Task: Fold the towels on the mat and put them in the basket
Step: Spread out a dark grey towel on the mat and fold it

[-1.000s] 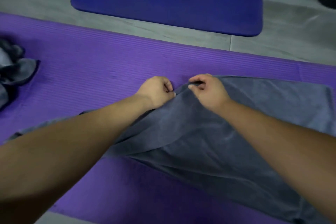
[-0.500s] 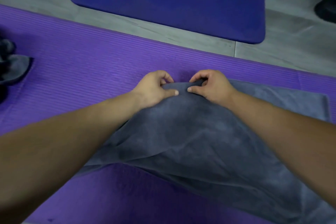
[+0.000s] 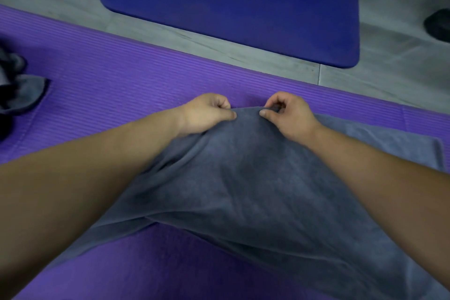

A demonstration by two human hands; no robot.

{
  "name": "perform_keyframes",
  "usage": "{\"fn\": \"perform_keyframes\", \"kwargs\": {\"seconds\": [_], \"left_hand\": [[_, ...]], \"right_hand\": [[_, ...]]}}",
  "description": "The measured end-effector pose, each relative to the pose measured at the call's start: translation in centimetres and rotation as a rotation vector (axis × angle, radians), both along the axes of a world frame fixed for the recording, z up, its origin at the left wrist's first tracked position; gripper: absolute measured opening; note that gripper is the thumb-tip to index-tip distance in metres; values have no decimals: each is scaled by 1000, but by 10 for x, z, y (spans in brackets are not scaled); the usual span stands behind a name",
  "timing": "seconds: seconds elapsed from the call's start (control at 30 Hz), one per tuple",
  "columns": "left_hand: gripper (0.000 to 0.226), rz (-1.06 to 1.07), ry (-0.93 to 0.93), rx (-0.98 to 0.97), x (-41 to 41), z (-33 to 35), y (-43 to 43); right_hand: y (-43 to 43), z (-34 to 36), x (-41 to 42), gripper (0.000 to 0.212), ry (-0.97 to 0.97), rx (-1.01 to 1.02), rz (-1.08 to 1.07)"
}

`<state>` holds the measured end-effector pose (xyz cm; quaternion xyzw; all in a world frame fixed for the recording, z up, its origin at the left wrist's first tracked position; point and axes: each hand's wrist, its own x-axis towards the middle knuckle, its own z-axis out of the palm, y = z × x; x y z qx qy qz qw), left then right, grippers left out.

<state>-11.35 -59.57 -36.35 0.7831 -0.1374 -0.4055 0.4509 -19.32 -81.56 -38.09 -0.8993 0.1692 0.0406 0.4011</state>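
Grey towel (image 3: 255,178), purple mat (image 3: 121,85): left hand (image 3: 207,114), right hand (image 3: 285,114) pinching its far edge; advise matching corners, laying flat.

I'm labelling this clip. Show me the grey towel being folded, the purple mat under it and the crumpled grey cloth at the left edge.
grey towel (image 3: 255,178), head view, middle of its draped top layer.
purple mat (image 3: 121,73), head view, bare ribbed surface.
crumpled grey cloth (image 3: 26,92), head view, grey fold on the mat.
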Motion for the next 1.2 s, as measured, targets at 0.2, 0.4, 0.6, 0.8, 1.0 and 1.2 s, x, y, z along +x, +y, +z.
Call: {"fn": "perform_keyframes", "kwargs": {"seconds": [0.2, 0.4, 0.6, 0.8, 1.0, 1.2], "left_hand": [[35, -180, 97, 154, 16, 19, 9], [9, 227, -49, -136, 24, 1, 19], [23, 162, -134, -214, 25, 9, 17], [30, 65, -134, 62, 56, 21, 58], [35, 239, -152, 63, 92, 23, 122], [14, 238, -149, -121, 84, 23, 125]], "right_hand": [[-10, 1, -5, 22, 90, -78, 110], [-1, 13, 1, 30, 69, -175, 178], [56, 25, 46, 12, 84, 188, 120], [49, 10, 62, 12, 38, 66, -116], [67, 11, 68, 26, 145, -155, -198], [155, 26, 94, 33, -60, 222, 148]]}}
